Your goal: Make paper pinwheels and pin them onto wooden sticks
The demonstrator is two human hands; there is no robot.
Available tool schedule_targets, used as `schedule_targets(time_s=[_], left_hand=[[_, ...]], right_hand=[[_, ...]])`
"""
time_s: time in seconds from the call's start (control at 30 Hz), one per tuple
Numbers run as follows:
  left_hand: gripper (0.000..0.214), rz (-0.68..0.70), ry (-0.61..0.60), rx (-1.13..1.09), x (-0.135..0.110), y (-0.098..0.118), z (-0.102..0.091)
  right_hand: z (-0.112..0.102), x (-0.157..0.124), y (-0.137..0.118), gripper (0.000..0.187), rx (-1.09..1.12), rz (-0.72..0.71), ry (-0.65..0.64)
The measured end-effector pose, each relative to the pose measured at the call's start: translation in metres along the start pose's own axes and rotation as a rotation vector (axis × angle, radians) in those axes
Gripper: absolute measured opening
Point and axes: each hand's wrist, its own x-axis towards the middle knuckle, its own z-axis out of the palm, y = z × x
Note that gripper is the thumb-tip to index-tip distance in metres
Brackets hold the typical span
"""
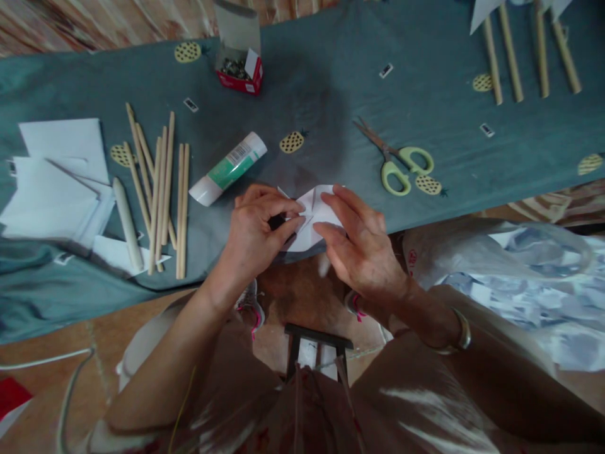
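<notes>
A white piece of paper (pixel 316 234), cut and partly folded, is held between both hands at the near edge of the table. My left hand (pixel 262 224) pinches a flap of it toward the middle with thumb and forefinger. On its right half, my right hand (pixel 357 236) grips the paper between thumb and fingers. Exactly what lies under the left fingertips is hidden. A white and green glue stick (pixel 231 167) lies just beyond my left hand. Scissors with green handles (pixel 394 161) rest beyond my right hand, their blades partly apart.
Several wooden sticks (pixel 161 189) and a stack of white paper (pixel 57 195) lie at the left. An open red box (pixel 241 74) of small metal pieces stands at the back. Sticks with white paper tops (pixel 515 63) lie far right. A plastic bag of paper scraps (pixel 515 271) sits below the table.
</notes>
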Motion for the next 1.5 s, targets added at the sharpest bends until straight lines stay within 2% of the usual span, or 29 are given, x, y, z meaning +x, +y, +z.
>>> schedule_targets(time_s=[0.33,0.67,0.87,0.97,1.23,1.5], left_hand=[[0.015,-0.022,0.028,-0.024,0.001,0.0,0.003],[0.019,-0.016,0.028,0.015,0.003,0.0,0.003],[0.021,-0.01,0.025,0.025,0.003,0.001,0.004],[0.021,-0.007,0.025,0.011,0.003,0.0,0.004],[0.021,-0.019,0.026,-0.003,0.002,0.0,0.004],[0.025,0.002,0.09,0.011,-0.003,0.002,-0.002]], right_hand=[[-0.002,0.002,-0.002,0.028,0.016,0.04,-0.044],[0.001,0.001,0.0,0.022,-0.097,-0.077,0.063],[-0.001,0.001,-0.001,0.04,0.021,0.054,-0.045],[-0.001,0.002,-0.002,0.043,0.034,0.069,-0.068],[-0.003,0.005,-0.002,0.043,0.044,0.077,-0.155],[-0.002,0.012,-0.003,0.028,-0.047,0.0,-0.119]])
